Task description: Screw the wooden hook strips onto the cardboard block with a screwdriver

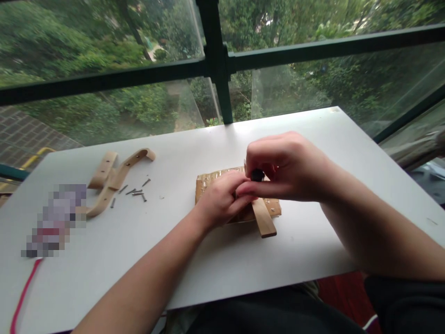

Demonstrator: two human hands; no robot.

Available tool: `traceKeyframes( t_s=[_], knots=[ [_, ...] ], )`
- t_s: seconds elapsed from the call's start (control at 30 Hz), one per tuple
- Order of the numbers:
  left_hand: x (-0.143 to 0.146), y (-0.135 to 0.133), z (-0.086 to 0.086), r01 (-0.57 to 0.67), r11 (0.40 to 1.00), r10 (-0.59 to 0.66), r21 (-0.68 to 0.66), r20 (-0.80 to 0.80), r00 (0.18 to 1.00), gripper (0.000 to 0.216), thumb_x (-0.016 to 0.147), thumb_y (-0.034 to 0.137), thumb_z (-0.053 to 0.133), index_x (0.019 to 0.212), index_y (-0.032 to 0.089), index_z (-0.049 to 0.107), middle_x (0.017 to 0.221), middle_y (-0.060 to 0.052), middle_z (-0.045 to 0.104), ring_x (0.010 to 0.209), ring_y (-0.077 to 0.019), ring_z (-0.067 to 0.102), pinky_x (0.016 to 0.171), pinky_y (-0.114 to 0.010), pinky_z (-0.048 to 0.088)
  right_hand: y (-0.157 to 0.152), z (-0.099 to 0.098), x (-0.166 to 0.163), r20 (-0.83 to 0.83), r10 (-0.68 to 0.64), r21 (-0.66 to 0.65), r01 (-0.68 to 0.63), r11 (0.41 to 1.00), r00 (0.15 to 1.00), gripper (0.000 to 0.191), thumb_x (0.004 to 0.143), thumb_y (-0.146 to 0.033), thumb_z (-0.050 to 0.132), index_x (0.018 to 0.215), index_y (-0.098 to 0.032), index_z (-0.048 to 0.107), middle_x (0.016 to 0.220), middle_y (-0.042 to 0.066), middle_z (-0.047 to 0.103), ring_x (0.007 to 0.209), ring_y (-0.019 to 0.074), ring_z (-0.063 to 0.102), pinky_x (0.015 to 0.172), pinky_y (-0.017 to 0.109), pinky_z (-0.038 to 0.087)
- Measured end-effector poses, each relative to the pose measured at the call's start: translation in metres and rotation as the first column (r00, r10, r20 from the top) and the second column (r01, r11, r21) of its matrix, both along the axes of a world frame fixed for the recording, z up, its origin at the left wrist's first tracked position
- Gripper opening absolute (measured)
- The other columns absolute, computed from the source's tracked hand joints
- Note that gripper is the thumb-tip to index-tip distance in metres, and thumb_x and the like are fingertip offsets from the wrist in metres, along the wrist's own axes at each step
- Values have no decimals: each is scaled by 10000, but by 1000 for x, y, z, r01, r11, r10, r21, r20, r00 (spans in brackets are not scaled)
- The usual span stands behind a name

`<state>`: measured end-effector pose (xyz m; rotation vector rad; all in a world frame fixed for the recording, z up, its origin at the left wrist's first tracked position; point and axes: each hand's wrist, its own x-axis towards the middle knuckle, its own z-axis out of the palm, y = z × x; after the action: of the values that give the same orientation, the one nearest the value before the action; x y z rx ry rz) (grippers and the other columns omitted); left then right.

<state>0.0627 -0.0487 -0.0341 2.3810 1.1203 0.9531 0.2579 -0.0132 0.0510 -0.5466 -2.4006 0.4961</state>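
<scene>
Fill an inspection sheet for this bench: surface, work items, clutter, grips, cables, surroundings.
Surface: white tabletop, a few small marks.
Work items: wooden strip crossing brown block.
Clutter: bent wooden pieces, loose metal fasteners, pixelated item.
Grips: left grip over the block, its hold hidden; right grip closed around dark item.
Cables: pink-red cord at left; attachment unclear.
Surroundings: dark-framed window, greenery outside.
</scene>
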Motion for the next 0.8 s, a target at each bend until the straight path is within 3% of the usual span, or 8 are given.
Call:
traceKeyframes(
  t_s=[0.1, 0.23, 0.3, 0.4, 0.6, 0.8],
  knots=[
    [0, -1, 1, -12, 1000, 12, -15, -6, 1000, 164, 934, 299, 592, 1023, 169, 639, 967, -55, 694, 906, -198, 648, 783, -305, 518, 1, -6, -4, -89, -35, -10, 34, 999, 995, 332, 780, -343, 768, 654, -172, 513, 585, -57, 450, 547, 64, 343, 517, 237, 286],
    [-1, 0, 2, -2, 1000, 2, 7, -18, 1000, 134, 930, 267, 596, 1012, 185, 664, 928, -41, 692, 877, -187, 636, 790, -306, 513, 0, 2, 6, -95, 142, -137, -154, 978, 985, 99, 847, -209, 649, 924, -150, 633, 847, 8, 649, 635, 71, 499, 569, 213, 399],
    [0, 0, 3, 30, 999, -29, 33, -12, 999, 115, 925, 221, 592, 1000, 197, 676, 947, -35, 700, 897, -182, 633, 827, -308, 510, 0, 9, 13, -56, 247, -182, -254, 950, 967, 251, 833, -80, 557, 1062, -138, 642, 989, 38, 696, 725, 88, 577, 637, 217, 457],
    [0, 0, 1, 29, 999, -29, 34, -23, 999, 109, 924, 219, 590, 962, 189, 687, 953, -44, 711, 894, -186, 639, 844, -316, 513, 2, 14, 20, 16, 293, -163, -287, 944, 956, 339, 808, -3, 508, 1065, -139, 683, 1005, 46, 733, 799, 111, 635, 723, 238, 500],
    [0, 0, -1, 51, 998, -52, -37, -39, 998, 162, 949, 249, 552, 988, 185, 696, 967, -58, 721, 921, -203, 651, 854, -337, 519, 8, 13, 23, 49, 171, -66, -168, 984, 984, 160, 884, -184, 635, 992, -174, 752, 877, 26, 766, 661, 107, 635, 645, 252, 510],
    [0, 0, 0, 84, 995, -85, 56, 6, 996, 146, 937, 285, 589, 1017, 181, 653, 931, -41, 675, 878, -177, 617, 835, -311, 501, 4, 13, 18, 78, 29, 39, -33, 999, 996, 105, 819, -291, 736, 783, -195, 713, 654, -9, 654, 532, 94, 492, 566, 280, 415]
  ],
)
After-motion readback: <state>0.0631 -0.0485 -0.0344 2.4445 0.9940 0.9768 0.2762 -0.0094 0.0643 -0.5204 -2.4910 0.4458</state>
